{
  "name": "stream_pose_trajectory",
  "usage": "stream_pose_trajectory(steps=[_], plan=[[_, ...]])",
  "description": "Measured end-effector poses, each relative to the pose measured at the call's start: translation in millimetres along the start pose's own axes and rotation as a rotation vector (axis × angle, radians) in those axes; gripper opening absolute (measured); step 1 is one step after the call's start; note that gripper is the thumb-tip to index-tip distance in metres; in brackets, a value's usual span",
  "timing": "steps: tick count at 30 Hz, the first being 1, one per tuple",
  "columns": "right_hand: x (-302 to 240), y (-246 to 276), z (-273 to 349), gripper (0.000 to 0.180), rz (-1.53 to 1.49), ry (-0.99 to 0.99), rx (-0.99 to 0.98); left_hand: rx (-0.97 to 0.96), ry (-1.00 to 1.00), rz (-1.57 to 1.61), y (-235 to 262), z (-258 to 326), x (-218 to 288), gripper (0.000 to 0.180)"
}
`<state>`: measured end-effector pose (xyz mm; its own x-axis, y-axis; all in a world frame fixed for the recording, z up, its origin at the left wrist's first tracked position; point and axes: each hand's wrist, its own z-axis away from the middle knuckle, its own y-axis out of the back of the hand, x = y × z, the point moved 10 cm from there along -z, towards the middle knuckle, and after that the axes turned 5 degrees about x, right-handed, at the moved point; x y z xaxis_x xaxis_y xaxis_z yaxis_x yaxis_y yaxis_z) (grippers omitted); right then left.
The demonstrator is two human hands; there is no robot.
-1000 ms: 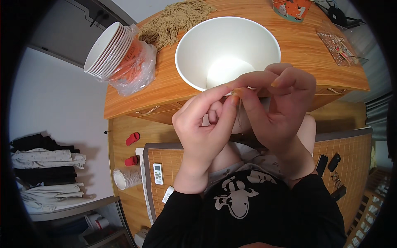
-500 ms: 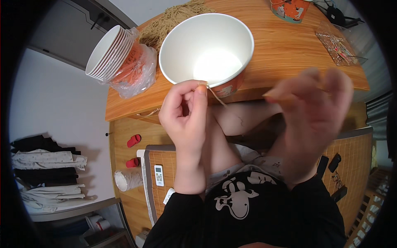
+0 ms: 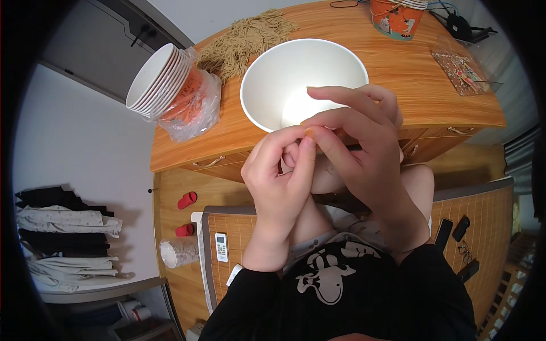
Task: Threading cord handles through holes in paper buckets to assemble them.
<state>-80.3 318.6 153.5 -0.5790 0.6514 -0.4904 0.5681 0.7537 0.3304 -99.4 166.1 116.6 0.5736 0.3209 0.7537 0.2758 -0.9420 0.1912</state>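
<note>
In the head view, the left hand (image 3: 274, 170) and right hand (image 3: 372, 150) meet in a narrow fingertip pinch; what they grip, if anything, cannot be told. Behind them at the wood-grained desk (image 3: 409, 71), fingers partly hide a round, smooth white tub (image 3: 264, 79). Shaggy tan cords (image 3: 250, 42) lie beyond; orange patterned tubs (image 3: 392, 24) are cropped above.

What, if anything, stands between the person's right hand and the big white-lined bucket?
Nothing visible does: the right hand overlaps the opening of the bucket in this view. The left hand is beside it, fingertips together near the bucket's closest side; whether they touch the bucket is unclear.
</note>
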Motion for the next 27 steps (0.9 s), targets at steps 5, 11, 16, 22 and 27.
stream_pose_trajectory(steps=[5, 11, 16, 22, 27], plan=[[2.3, 3.2, -2.6, 0.003, -0.048, 0.023, 0.045, 0.012, -0.130, -0.014, -0.8, -1.3, 3.9, 0.006], [8.9, 9.9, -2.6, 0.002, -0.084, -0.007, 0.100, -0.003, -0.218, -0.059, -4.8, -5.1, 13.1, 0.006], [10.5, 13.3, 4.3, 0.014, -0.044, -0.040, 0.056, 0.018, -0.049, -0.020, -8.7, -7.3, 4.0, 0.011], [8.1, 12.5, 17.9, 0.020, 0.114, 0.041, 0.073, 0.014, -0.058, 0.002, -13.0, -2.5, -3.0, 0.016], [2.7, 17.3, 21.2, 0.019, 0.155, 0.119, 0.125, 0.011, -0.085, -0.030, -11.5, -3.1, 1.7, 0.020]])
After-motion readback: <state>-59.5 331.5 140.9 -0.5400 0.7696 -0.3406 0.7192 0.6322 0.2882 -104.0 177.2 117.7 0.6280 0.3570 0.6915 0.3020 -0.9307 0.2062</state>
